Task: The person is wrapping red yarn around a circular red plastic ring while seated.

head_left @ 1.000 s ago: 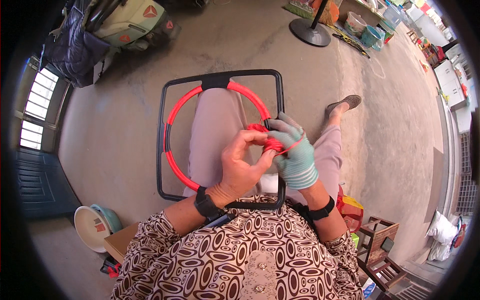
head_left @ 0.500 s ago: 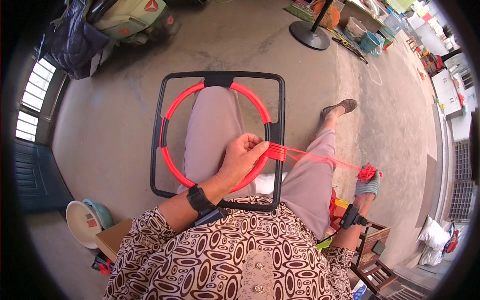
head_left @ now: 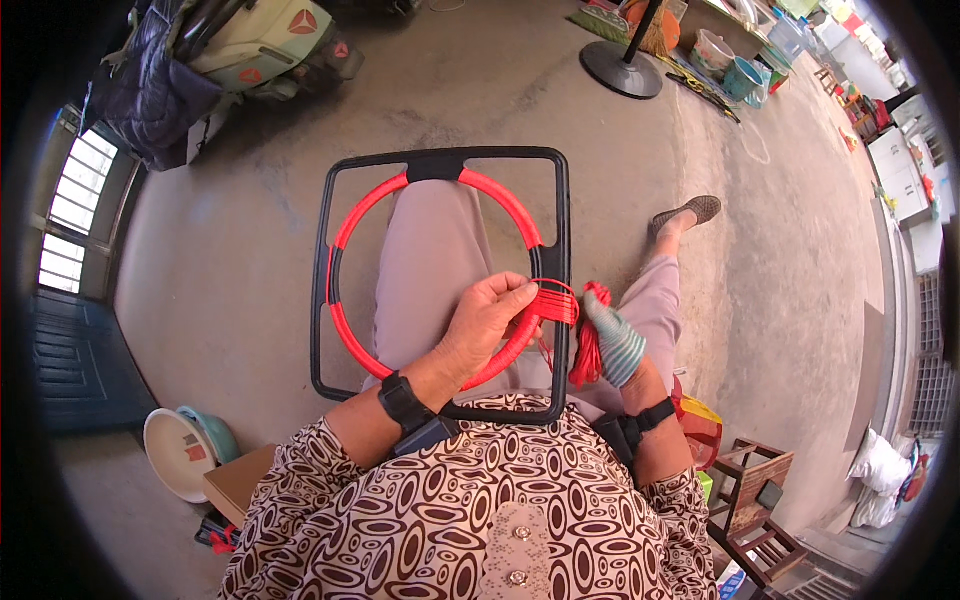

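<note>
Across my lap lies a black square frame (head_left: 323,250) with a ring (head_left: 510,203) inside it, wound mostly in red cord. My left hand (head_left: 488,318) pinches the ring's right side, thumb on flat rows of red cord (head_left: 556,306) that span from the ring to the frame's right bar. Just right of that bar, my right hand (head_left: 615,345), in a grey-green striped glove, is closed around a bundle of red cord (head_left: 588,352). A loop of cord runs over the top of the rows. Part of the left fingers is hidden behind the ring.
A wooden stool (head_left: 750,490) and a red-yellow bag (head_left: 700,425) stand at my right. Basins (head_left: 180,455) and a cardboard box (head_left: 240,482) are at my left. A scooter (head_left: 265,50) is far left; a round black stand base (head_left: 622,72) is far ahead.
My right hand has come in from far right to beside the frame with the cord bundle, and the taut strand has gone slack. My left hand keeps its pinch.
</note>
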`<state>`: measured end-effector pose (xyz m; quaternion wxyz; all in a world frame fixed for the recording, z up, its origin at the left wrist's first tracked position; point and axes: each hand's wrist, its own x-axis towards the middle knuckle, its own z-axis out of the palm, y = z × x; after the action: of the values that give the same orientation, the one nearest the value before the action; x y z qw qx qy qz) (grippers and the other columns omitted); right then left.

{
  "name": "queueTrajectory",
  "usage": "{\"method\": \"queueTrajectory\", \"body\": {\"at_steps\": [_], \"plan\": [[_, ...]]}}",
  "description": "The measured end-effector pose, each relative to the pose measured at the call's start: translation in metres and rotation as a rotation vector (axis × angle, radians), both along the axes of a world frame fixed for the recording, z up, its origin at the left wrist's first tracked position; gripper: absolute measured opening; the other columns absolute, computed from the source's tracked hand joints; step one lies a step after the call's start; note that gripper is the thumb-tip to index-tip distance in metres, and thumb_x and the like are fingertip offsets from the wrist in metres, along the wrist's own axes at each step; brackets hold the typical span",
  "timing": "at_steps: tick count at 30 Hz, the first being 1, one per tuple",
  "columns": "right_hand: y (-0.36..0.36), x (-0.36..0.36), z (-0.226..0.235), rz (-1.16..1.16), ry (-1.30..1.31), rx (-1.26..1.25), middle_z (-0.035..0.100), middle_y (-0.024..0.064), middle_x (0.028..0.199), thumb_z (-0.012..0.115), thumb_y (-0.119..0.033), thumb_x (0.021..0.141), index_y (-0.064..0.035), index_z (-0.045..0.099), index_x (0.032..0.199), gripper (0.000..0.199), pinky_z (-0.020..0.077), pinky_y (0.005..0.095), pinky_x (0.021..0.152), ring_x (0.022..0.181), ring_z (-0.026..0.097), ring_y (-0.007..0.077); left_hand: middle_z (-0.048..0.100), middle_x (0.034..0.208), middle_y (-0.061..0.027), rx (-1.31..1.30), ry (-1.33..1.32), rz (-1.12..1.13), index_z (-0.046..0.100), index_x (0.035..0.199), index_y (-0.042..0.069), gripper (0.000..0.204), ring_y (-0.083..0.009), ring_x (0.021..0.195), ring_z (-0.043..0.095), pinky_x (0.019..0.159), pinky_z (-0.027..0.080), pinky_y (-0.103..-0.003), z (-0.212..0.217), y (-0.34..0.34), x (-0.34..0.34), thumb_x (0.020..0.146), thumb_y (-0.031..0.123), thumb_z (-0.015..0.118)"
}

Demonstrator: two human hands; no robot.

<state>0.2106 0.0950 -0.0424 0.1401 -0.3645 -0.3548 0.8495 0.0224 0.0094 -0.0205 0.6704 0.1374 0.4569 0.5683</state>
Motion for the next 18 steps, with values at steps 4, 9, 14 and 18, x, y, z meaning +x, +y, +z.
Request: {"method": "queueTrajectory", "body": {"at_steps": [4,9,14,18], "plan": [[-0.006,0.022,-0.005,0.083,-0.133,-0.105,0.059,0.007,0.063,0.054,-0.034,0.09,-0.0021,0.057,0.087,0.032,0.0492,0.0301,0.052,0.053,0.058,0.018,0.061,0.075,-0.0044,0.003,-0.016,0.042,0.053,0.096,0.005,0.018,-0.0123,0.055,0.06,0.049,0.051,-0.022,-0.001,-0.001,-0.002,0.092,0.022,0.053],[0.028,0.068,-0.026,-0.059,-0.658,0.379,0.056,0.0063,0.058,0.061,-0.029,0.083,-0.0031,0.058,0.077,0.027,0.0464,0.0305,0.048,0.05,0.056,0.0187,0.062,0.078,-0.0047,0.023,0.015,0.033,0.053,0.098,0.005,0.019,-0.0122,0.056,0.06,0.049,0.05,-0.022,-0.001,-0.001,-0.003,0.093,0.024,0.052],[0.042,0.071,-0.017,-0.316,-1.008,0.441,0.046,0.0027,0.046,0.067,-0.029,0.078,-0.0059,0.057,0.067,0.028,0.0389,0.032,0.039,0.036,0.045,0.0153,0.062,0.078,-0.0049,0.021,0.024,0.029,0.053,0.097,0.005,0.021,-0.0121,0.056,0.06,0.049,0.05,-0.022,-0.002,0.0,-0.002,0.093,0.025,0.052],[0.02,0.03,0.0,-0.188,-0.316,0.393,0.055,0.0006,0.067,0.059,-0.025,0.085,-0.0057,0.061,0.096,0.022,0.0399,0.0271,0.044,0.05,0.049,0.0098,0.062,0.077,-0.0051,0.0,0.006,0.0,0.053,0.097,0.005,0.02,-0.0125,0.055,0.06,0.049,0.051,-0.023,-0.002,0.002,-0.002,0.092,0.025,0.052]]}}
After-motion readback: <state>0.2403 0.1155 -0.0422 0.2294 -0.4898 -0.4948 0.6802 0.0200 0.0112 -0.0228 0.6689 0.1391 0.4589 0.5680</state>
